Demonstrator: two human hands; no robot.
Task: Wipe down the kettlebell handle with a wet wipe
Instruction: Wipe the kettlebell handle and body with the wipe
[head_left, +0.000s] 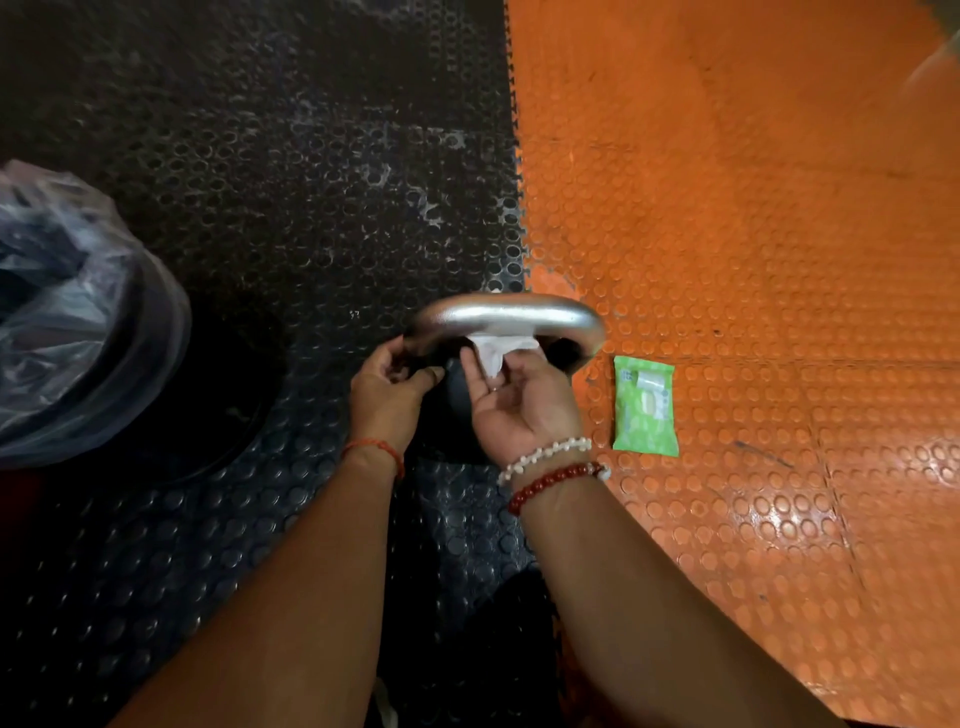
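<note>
The wet wipe, fingertip-pinched by the right hand under the kettlebell handle the left hand grips, may slip free.

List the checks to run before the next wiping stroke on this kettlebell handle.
1. The wet wipe is held in the right hand: ok.
2. The wet wipe touches the kettlebell handle underside: ok.
3. The left hand steadies the handle's left end: ok.
4. The handle's top already wiped: cannot tell.
5. The wipes pack lies on the orange mat: ok.
6. The lined bin stands at left: ok.
</note>
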